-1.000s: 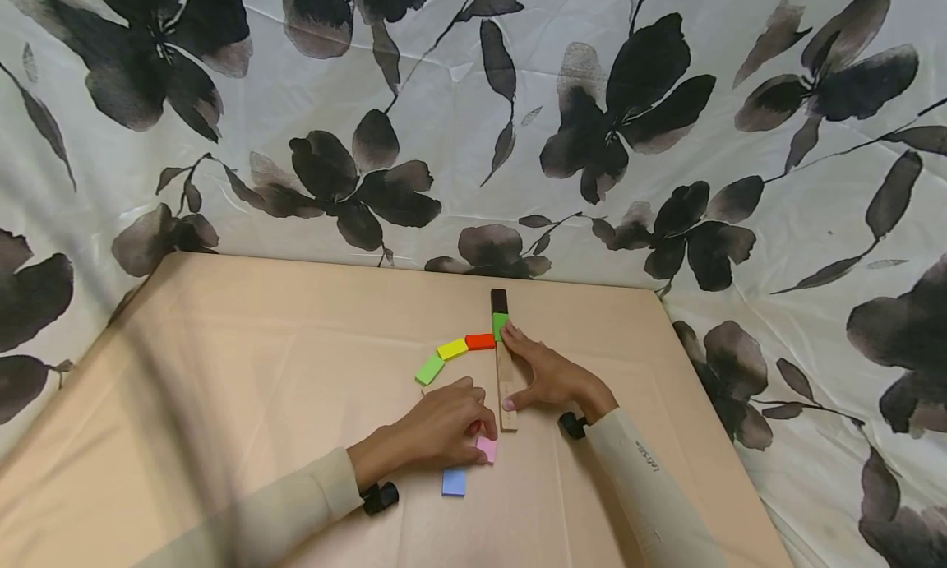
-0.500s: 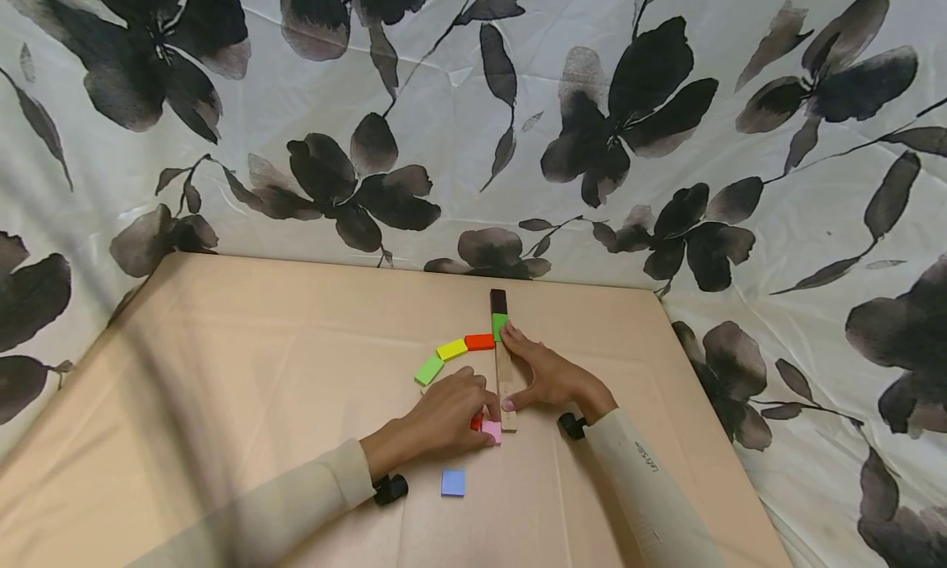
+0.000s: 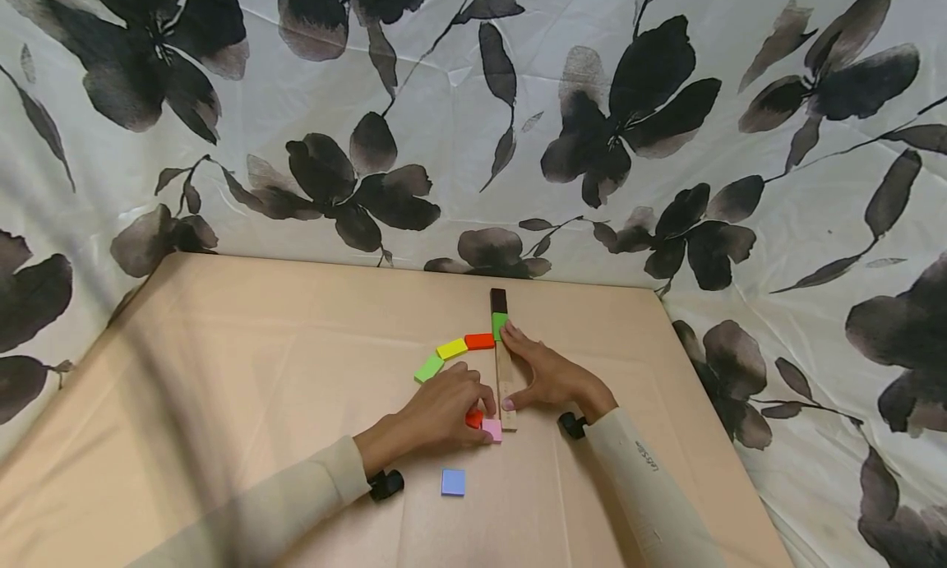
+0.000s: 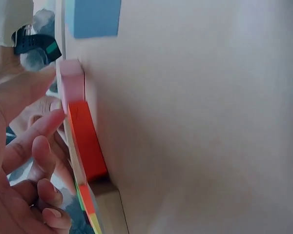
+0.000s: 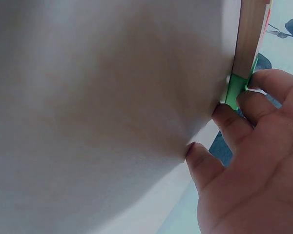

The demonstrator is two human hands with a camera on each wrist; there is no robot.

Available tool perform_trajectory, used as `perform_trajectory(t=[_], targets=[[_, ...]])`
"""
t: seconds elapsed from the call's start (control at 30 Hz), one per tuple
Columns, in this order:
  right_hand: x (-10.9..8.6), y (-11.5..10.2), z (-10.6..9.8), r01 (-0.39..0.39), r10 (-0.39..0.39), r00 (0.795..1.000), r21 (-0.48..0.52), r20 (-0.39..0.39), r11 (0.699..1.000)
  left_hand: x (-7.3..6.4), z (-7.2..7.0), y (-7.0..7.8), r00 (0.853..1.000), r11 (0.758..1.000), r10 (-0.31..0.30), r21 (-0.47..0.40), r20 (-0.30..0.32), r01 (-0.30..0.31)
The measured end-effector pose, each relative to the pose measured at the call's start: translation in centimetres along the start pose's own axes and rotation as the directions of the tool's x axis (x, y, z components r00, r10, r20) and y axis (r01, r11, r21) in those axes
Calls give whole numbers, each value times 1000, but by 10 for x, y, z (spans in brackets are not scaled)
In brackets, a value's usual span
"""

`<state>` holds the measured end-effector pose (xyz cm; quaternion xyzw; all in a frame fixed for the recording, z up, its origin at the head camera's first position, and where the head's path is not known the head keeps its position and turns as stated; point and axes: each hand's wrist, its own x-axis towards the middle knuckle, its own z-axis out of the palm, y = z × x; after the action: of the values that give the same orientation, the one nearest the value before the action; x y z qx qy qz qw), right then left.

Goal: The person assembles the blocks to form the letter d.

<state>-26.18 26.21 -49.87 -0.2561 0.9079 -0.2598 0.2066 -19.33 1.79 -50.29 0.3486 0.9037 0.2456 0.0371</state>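
My left hand pinches a small pink block at the near end of a long wooden strip. Against the pink block's left side lies a red block, partly under the fingers. In the left wrist view the thumb meets the pink block, and the index fingertip is where it joins the red block. My right hand lies along the strip's right side with fingers extended. Its index fingertip touches a green block, and its thumb is on the strip's lower part.
A black block continues the strip's line at the far end. A red block, a yellow block and a light green block curve off leftward. Nearer me is a blue block. A floral cloth hangs behind the table.
My left hand has carried the pink block up and right to the strip's near end. The red block beside it now shows more. The right hand stays in place.
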Motion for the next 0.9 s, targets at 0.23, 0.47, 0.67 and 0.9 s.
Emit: perform_trajectory(t=[0.23,0.47,0.67,0.9], targets=[[-1,1,1,-8,8,1000,11,-1,1000,-4,1,-3,999,1000,3,-4,41,-3],[-2,3,2,-3,3,1000,-5,12,1000,-5,6,-1,1000,1000,18,22,13,-18],[-5,2,2,2,-2,1000,-10,13,1000,-8,4,2,1000,1000,7,23,6,-7],[-6,2,3,7,-8,1000,17,9,1000,-26,-5,5,1000,1000,13,-3,-8,-13]])
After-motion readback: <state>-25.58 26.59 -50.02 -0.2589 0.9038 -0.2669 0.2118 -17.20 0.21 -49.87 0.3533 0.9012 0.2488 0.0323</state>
